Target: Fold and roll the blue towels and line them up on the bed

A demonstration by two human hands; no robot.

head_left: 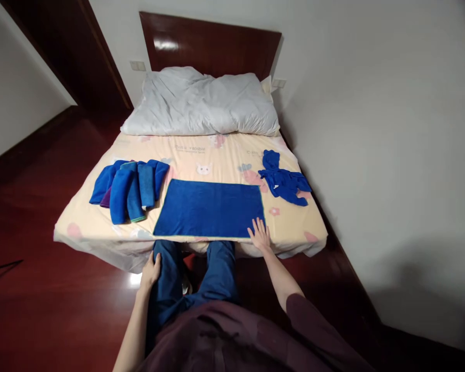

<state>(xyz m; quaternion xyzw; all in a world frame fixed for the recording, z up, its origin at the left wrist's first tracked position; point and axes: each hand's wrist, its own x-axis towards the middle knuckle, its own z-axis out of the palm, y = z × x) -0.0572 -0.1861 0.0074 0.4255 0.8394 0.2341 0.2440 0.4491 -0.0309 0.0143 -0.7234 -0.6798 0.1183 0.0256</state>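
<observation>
I am standing at the foot of the bed, looking down over my own legs in blue trousers. My right hand is lying flat with its fingers spread apart, gripping nothing, and it is pressing on the near right corner of the blue towel, which is lying spread out flat on the patterned sheet, right at the near edge of the mattress. My left hand is hanging low off the bed, resting open against my left thigh and holding nothing. To the left of the spread towel, just beside its far left corner, a pile of folded blue towels is lying in a loose row. To the right, a little apart from the towel, a crumpled blue cloth is lying near the bed's right edge. A white pillow is sitting at the head, against the dark wooden headboard.
</observation>
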